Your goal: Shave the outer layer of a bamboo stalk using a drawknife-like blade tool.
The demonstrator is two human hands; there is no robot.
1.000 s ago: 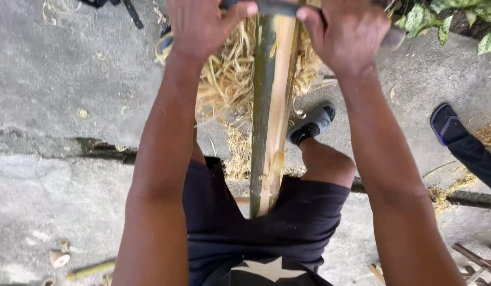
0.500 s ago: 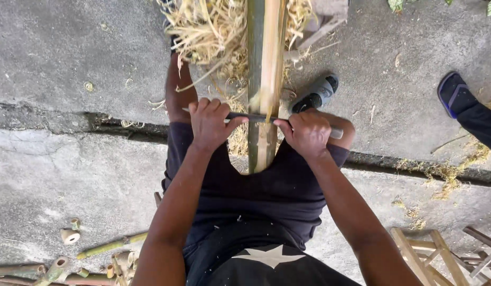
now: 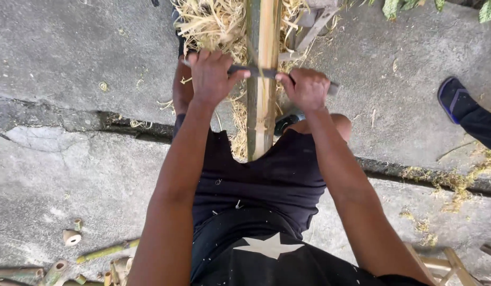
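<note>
Both hands — left hand (image 3: 211, 77), right hand (image 3: 306, 89) — fingers clenched on blade (image 3: 256, 71) across bamboo pole (image 3: 262, 79); bare concrete (image 3: 70, 63) either side.

Both arms are bare from the shoulders down, no sleeves, no gloves, no watch on the left hand (image 3: 211, 77) or the right hand (image 3: 307, 87). Black shorts (image 3: 261, 175) cover the thighs, dusted with pale specks. Below them, a black top (image 3: 266, 259) with a white star printed on it. One dark shoe (image 3: 284, 123) shows.
</note>
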